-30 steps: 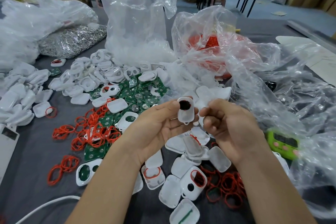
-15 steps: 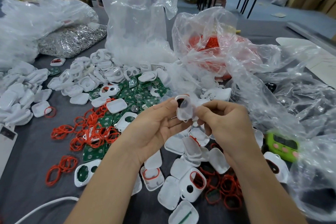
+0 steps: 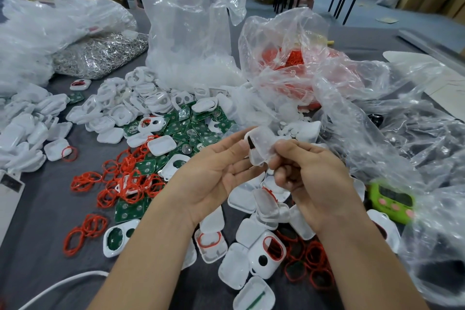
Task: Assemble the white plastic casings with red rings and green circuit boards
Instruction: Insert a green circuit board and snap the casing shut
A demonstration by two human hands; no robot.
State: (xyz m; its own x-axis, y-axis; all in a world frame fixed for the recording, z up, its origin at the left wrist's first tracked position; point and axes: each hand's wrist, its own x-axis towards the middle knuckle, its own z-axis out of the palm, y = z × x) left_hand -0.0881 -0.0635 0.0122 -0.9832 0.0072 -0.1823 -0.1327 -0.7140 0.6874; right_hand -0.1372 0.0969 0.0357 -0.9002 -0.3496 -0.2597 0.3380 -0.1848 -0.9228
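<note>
I hold one white casing (image 3: 260, 145) between both hands, above the grey table (image 3: 37, 221). My left hand (image 3: 216, 179) lies palm up. Its thumb and forefinger pinch the casing's left edge, beside a dark opening in it, and the other fingers are loosely bent below. My right hand (image 3: 314, 184) has its fingers curled, and the fingertips pinch the casing's right side. The casing is a little blurred — I cannot tell if a ring sits in it. To the left of the casing lies the heap of green circuit boards (image 3: 198, 128), and lower left of it the loose red rings (image 3: 120, 179). Below the casing, under my wrists, lie more white shells (image 3: 235, 269). To the right of the casing and lower, near my right wrist, stands a green timer (image 3: 391, 200) — partly under a clear plastic bag (image 3: 377, 121).
</note>
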